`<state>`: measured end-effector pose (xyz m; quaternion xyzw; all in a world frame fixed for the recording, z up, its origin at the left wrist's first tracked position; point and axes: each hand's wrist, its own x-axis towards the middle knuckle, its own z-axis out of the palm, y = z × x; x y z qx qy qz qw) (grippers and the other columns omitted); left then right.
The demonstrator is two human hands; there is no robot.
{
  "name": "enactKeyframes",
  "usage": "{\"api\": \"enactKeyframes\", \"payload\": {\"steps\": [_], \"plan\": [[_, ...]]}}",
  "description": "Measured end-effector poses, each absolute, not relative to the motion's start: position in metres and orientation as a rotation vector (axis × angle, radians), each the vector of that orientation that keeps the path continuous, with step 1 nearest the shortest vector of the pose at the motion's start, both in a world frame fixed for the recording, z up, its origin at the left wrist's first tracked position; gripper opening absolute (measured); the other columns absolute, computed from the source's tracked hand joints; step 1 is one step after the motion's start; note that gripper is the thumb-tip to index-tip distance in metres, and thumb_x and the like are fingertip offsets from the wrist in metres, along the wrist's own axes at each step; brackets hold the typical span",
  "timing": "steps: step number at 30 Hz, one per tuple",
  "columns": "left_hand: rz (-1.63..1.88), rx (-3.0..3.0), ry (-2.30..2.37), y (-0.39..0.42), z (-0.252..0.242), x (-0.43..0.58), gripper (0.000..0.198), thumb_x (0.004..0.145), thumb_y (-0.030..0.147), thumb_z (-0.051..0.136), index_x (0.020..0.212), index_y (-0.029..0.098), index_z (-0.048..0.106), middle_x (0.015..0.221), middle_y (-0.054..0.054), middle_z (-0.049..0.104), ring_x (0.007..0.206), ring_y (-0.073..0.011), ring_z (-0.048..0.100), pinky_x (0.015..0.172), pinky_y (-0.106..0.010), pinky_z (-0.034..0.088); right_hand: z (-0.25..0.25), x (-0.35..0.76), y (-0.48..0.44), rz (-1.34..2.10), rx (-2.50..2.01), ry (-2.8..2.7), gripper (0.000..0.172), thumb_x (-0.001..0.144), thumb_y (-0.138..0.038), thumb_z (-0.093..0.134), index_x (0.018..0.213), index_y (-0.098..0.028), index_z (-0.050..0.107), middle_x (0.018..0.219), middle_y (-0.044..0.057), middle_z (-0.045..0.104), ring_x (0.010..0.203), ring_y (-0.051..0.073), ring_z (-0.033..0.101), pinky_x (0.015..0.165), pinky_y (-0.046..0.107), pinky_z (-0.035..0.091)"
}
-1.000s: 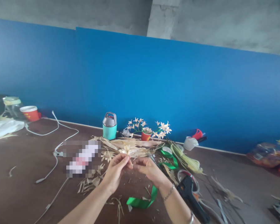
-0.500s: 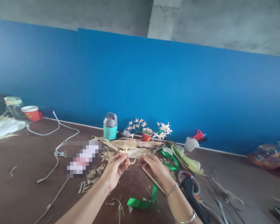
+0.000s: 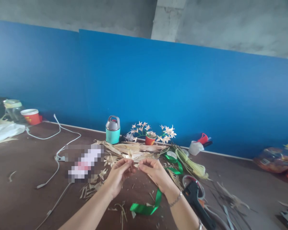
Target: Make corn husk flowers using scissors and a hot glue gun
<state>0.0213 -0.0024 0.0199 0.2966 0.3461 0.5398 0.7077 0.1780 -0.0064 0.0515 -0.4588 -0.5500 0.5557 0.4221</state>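
Head view: our left hand [image 3: 118, 175] and right hand [image 3: 156, 172] both pinch a small husk piece [image 3: 135, 164] at their fingertips. It sits at twelve o'clock from the green ribbon [image 3: 146, 208], near the husk pile [image 3: 134, 150].

Brown table [image 3: 19, 198] with dried leaves [image 3: 136, 149], green ribbon [image 3: 145, 208], white cable [image 3: 59, 157], glue gun [image 3: 194, 195].
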Motion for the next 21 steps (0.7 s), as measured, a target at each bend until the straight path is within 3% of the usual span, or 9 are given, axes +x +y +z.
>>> {"api": "enactKeyframes", "payload": {"steps": [8, 14, 17, 21], "plan": [[1.319, 1.043, 1.01, -0.007, 0.019, 0.024, 0.022, 0.067, 0.037, 0.069, 0.073, 0.015, 0.065, 0.061, 0.0, 0.063, 0.055, -0.0116, 0.054, 0.052, -0.02, 0.041, 0.047, 0.179, -0.005, 1.605, -1.118, -1.048, 0.017, 0.056, -0.026, 0.078, 0.062, -0.015, 0.067, 0.057, -0.002, 0.061, 0.05, 0.007, 0.048, 0.051, 0.019, 0.034], [1.338, 1.151, 1.085, -0.009, 0.026, 0.024, 0.025, 0.068, 0.04, 0.066, 0.071, 0.015, 0.065, 0.05, 0.002, 0.058, 0.049, -0.0124, 0.051, 0.05, -0.021, 0.038, 0.044, 0.177, -0.003, 1.563, -1.156, -1.172, 0.028, 0.06, -0.024, 0.073, 0.086, -0.017, 0.067, 0.067, -0.001, 0.064, 0.058, 0.011, 0.054, 0.057, 0.022, 0.039], [1.36, 1.134, 1.078, -0.008, 0.028, 0.023, 0.026, 0.069, 0.041, 0.064, 0.071, 0.015, 0.064, 0.049, 0.002, 0.057, 0.049, -0.0124, 0.051, 0.05, -0.021, 0.038, 0.047, 0.177, -0.004, 1.274, -1.205, -1.412, 0.028, 0.061, -0.016, 0.066, 0.089, -0.018, 0.062, 0.072, 0.0, 0.062, 0.065, 0.014, 0.055, 0.061, 0.026, 0.042], [1.411, 1.094, 1.106, -0.008, 0.028, 0.024, 0.024, 0.068, 0.039, 0.065, 0.071, 0.015, 0.064, 0.048, 0.004, 0.056, 0.048, -0.0112, 0.05, 0.049, -0.02, 0.038, 0.055, 0.169, -0.014, 0.498, -1.226, -1.826, 0.022, 0.064, -0.008, 0.057, 0.083, -0.019, 0.058, 0.078, 0.002, 0.056, 0.073, 0.017, 0.051, 0.067, 0.029, 0.042]]}}
